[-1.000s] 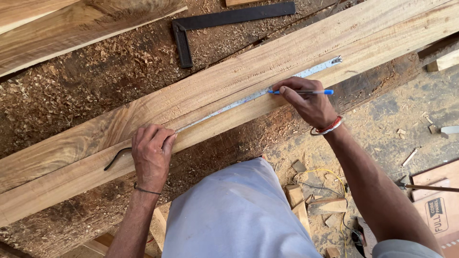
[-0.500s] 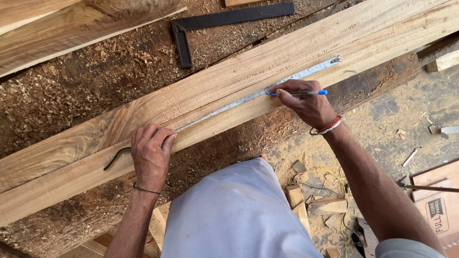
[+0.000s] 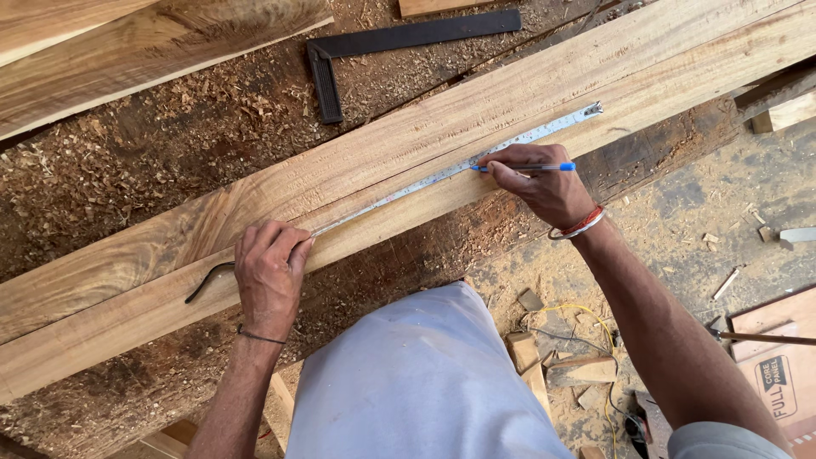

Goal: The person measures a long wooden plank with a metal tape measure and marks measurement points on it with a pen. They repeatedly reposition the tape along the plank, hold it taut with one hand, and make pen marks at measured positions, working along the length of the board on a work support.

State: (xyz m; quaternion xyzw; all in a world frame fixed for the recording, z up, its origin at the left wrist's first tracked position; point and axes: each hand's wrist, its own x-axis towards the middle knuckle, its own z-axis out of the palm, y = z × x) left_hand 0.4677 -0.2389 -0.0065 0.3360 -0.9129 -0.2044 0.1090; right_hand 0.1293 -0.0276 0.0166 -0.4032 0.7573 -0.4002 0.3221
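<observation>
Head view, looking down on a workbench covered in sawdust and shavings [image 3: 170, 144]

Long pale wooden plank [image 3: 408, 144] runs diagonally from near left to far right, with a lengthwise step or seam along its middle. A steel ruler [image 3: 476, 160] lies flat on the plank along that line; its far-right end reaches past the right hand

Left hand [image 3: 270, 276]: palm down on the plank at the ruler's near-left end, fingertips pressing the ruler onto the wood. Fingers closed together, flat, not wrapped around anything. Thin dark band at the wrist. A dark curved mark or bent wire [image 3: 208, 282] sits on the plank just left of this hand; cannot tell which

Right hand [image 3: 544, 183]: resting on the plank beside the ruler, fingers pinched closed on a blue pen [image 3: 531, 167]. Pen lies nearly level, tip pointing left and touching the ruler edge. Red and silver bangles [image 3: 578, 225] at the wrist

Black try square [image 3: 399, 42] lies on the shavings at the far side, well apart from both hands. Second plank [image 3: 127, 51] at far left. Wood offcuts [image 3: 578, 370] and a yellow cable [image 3: 586, 319] on the floor, near right
</observation>
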